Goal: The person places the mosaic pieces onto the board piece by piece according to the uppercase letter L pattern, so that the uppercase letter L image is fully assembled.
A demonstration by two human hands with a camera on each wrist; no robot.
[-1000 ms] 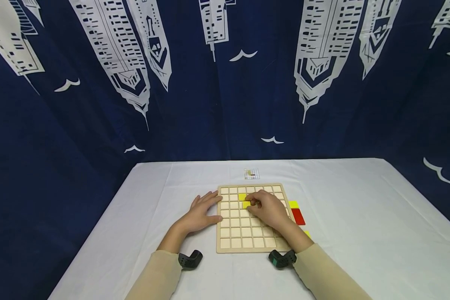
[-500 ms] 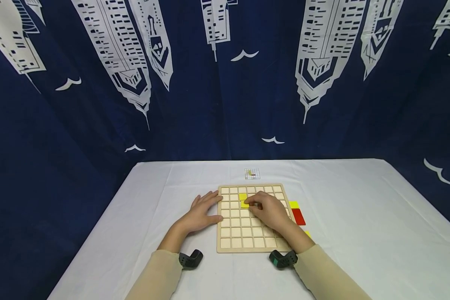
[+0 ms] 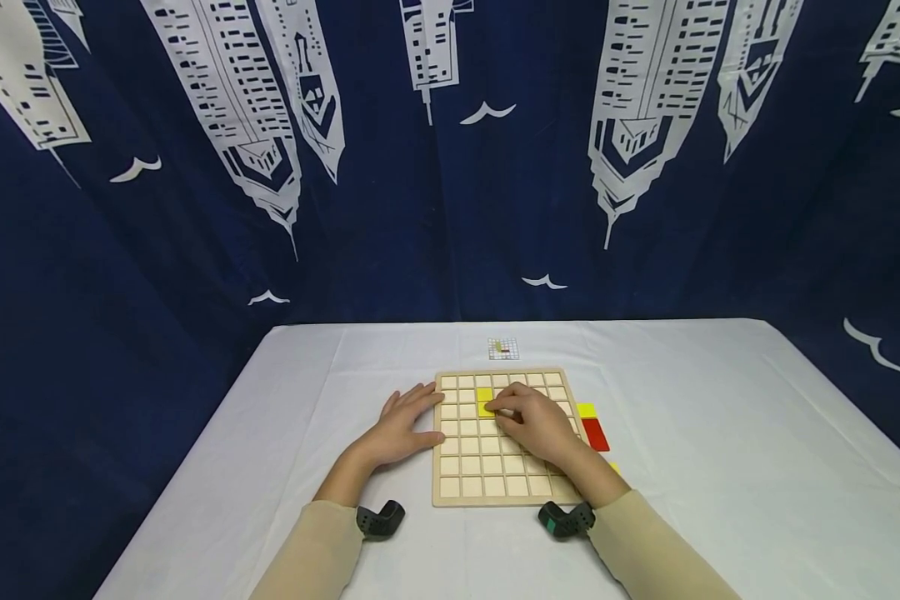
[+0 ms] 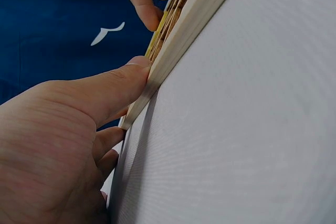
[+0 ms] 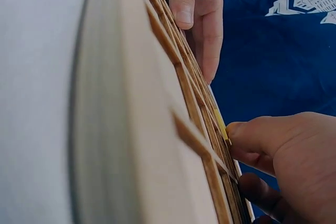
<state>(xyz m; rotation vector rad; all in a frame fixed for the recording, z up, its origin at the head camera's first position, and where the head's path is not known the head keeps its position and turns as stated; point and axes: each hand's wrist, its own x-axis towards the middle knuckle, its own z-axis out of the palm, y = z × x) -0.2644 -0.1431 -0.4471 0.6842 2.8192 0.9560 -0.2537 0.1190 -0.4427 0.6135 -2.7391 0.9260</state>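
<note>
A square wooden grid board (image 3: 461, 492) lies on the table. Two yellow tiles stand in line on it: an upper tile (image 3: 484, 393) and a lower tile (image 3: 483, 412). With a fingertip my right hand (image 3: 536, 421) presses the lower one, which sits in a cell; its thumb looks apart from that tile. In the right wrist view a thin yellow edge (image 5: 220, 123) shows by that fingertip. My left hand (image 3: 396, 433) rests at the board's left edge, fingers spread, thumb on the rim. The left wrist view shows this thumb (image 4: 118, 85) against the frame.
Right of the board lie a yellow piece (image 3: 587, 410), a red piece (image 3: 596, 434) and another yellow piece (image 3: 614, 468), partly hidden by the right arm. A small printed grid card (image 3: 503, 348) lies beyond the board. A dark blue patterned curtain (image 3: 450, 208) hangs behind the table.
The lower yellow tile has slid left into line under the upper one. My right fingers held it at first; now the thumb is off it. My left hand has stayed still.
</note>
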